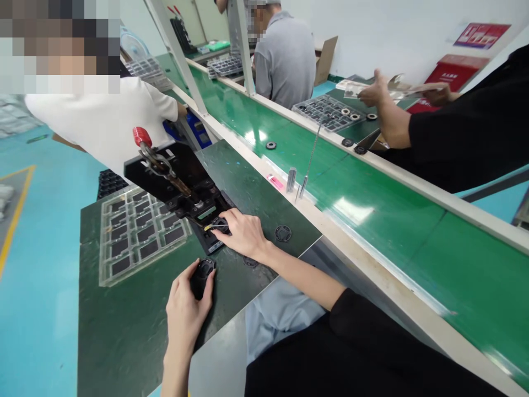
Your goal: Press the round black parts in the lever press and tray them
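At the lower middle of the view, my left hand (188, 300) has its thumb and fingers closed around a black part (202, 275) with a round top, just above the green tabletop. My right hand (243, 234) is at the base of a black toggle-clamp fixture (198, 201), with thumb and fingertips pinched. A thin silvery strip (221, 225) comes out between them, with a small yellow piece (207, 227) near its end. Beside these fingertips, a round black part (219, 221) sits at the fixture, partly hidden. The clamp's red handle (141, 135) is raised.
A clear tray (131, 237) with black pieces lies left of the fixture. Round black discs (283, 233) lie near my right forearm. A green conveyor belt (363, 209) runs alongside, with metal rods (291, 179) on its edge. Several people are nearby; one's hands (376, 91) hold a pale part.
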### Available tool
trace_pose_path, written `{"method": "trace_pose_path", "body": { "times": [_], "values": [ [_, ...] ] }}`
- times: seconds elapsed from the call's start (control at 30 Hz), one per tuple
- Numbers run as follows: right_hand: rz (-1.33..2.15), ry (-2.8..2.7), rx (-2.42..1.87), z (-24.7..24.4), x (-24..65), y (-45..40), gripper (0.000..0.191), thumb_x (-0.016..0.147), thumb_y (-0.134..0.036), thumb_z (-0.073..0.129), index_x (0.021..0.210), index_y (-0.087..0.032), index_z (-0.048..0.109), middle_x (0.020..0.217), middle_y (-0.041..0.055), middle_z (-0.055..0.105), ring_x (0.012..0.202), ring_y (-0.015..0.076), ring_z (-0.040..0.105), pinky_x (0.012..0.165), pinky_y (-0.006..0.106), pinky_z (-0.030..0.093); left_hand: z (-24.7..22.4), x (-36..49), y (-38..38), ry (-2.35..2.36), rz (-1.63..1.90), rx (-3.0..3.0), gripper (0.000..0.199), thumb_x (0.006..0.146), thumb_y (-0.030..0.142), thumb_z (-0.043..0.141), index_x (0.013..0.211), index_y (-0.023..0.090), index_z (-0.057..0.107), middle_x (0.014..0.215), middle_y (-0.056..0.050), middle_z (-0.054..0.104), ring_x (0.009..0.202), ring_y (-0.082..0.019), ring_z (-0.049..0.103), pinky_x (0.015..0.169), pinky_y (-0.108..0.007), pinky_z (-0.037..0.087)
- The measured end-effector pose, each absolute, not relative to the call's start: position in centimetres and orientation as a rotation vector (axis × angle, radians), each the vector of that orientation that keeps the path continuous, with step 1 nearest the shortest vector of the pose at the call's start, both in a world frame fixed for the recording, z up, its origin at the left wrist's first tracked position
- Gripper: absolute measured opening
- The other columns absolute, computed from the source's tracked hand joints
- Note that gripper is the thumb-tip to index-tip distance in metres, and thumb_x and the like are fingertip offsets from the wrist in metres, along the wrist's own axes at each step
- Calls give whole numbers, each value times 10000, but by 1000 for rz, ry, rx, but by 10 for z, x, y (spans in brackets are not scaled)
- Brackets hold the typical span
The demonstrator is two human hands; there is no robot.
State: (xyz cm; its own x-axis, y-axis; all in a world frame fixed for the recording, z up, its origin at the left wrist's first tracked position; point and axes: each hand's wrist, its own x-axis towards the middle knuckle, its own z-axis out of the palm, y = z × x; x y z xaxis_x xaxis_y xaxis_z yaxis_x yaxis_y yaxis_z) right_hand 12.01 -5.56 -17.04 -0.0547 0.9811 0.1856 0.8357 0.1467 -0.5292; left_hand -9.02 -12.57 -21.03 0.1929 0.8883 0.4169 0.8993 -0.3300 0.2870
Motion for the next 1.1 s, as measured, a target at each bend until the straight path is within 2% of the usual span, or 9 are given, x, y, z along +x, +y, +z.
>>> {"method": "trace_pose_path", "body": {
  "times": [0.23, 0.37, 0.5, 0.6, 0.73, 0.8, 0.87, 1.0, 1.1],
  "values": [
    [394, -1863, -1665, -173, 126, -65, 384, 996, -489, 629, 1272, -227, 686, 1283, 74, 714, 1029, 237, 734, 820, 316, 548, -209, -84, -136, -1916, -852, -2463, 441, 972, 511, 604, 1273, 188, 615, 1198, -136, 750, 1106, -283, 726, 952, -412, 598],
    [386, -1913, -1537, -176, 119, -77, 363, 980, -466, 660, 1237, -212, 697, 1271, 88, 720, 1007, 232, 735, 794, 292, 529, -195, -91, -134, -1959, -917, -2477, 425, 951, 495, 637, 1254, 198, 611, 1191, -114, 759, 1053, -254, 743, 943, -394, 605],
    [405, -2120, -1398, -162, 93, -79, 392, 1011, -470, 609, 1293, -204, 665, 1316, 101, 695, 993, 236, 738, 753, 290, 525, -170, -120, -102, -2053, -1038, -2136, 445, 921, 507, 655, 1224, 184, 613, 1192, -125, 749, 1026, -252, 739, 954, -402, 594],
    [381, -2257, -1394, -146, 63, -62, 409, 1056, -457, 523, 1332, -171, 621, 1347, 132, 662, 995, 263, 739, 756, 323, 545, -159, -145, -61, -2198, -1042, -2001, 465, 874, 466, 682, 1214, 160, 596, 1214, -152, 744, 1056, -280, 740, 967, -425, 590],
    [328, -2369, -1436, -139, 30, -27, 357, 1089, -332, 432, 1303, -92, 587, 1316, 205, 635, 1039, 292, 730, 821, 371, 572, -167, -159, -26, -2327, -914, -2092, 516, 807, 406, 718, 1224, 134, 580, 1277, -192, 716, 1156, -321, 706, 987, -439, 579],
    [334, -2393, -1468, -144, 21, -15, 344, 1087, -290, 436, 1309, -63, 567, 1301, 236, 626, 1076, 298, 722, 862, 383, 577, -173, -160, -24, -2333, -860, -2113, 533, 805, 419, 709, 1235, 133, 578, 1303, -200, 698, 1166, -330, 691, 998, -453, 567],
    [365, -2420, -1466, -149, 22, -11, 358, 1081, -318, 478, 1313, -60, 567, 1312, 246, 618, 1091, 295, 714, 891, 388, 578, -178, -159, -31, -2303, -845, -2086, 510, 827, 432, 673, 1234, 136, 582, 1291, -198, 696, 1150, -333, 682, 1017, -474, 547],
    [473, -2361, -1337, -151, 56, -34, 349, 1065, -417, 532, 1236, -139, 656, 1290, 157, 665, 1067, 257, 711, 908, 368, 568, -175, -148, -57, -2130, -892, -2046, 371, 902, 381, 560, 1186, 150, 617, 1207, -169, 717, 1131, -312, 674, 1060, -474, 506],
    [533, -2032, -1288, -147, 111, -69, 277, 1055, -393, 548, 1024, -187, 731, 1076, 75, 734, 980, 207, 712, 880, 320, 553, -169, -121, -85, -2025, -933, -2193, 287, 949, 351, 511, 1140, 180, 639, 1121, -113, 741, 987, -248, 708, 984, -416, 543]
  ]
}}
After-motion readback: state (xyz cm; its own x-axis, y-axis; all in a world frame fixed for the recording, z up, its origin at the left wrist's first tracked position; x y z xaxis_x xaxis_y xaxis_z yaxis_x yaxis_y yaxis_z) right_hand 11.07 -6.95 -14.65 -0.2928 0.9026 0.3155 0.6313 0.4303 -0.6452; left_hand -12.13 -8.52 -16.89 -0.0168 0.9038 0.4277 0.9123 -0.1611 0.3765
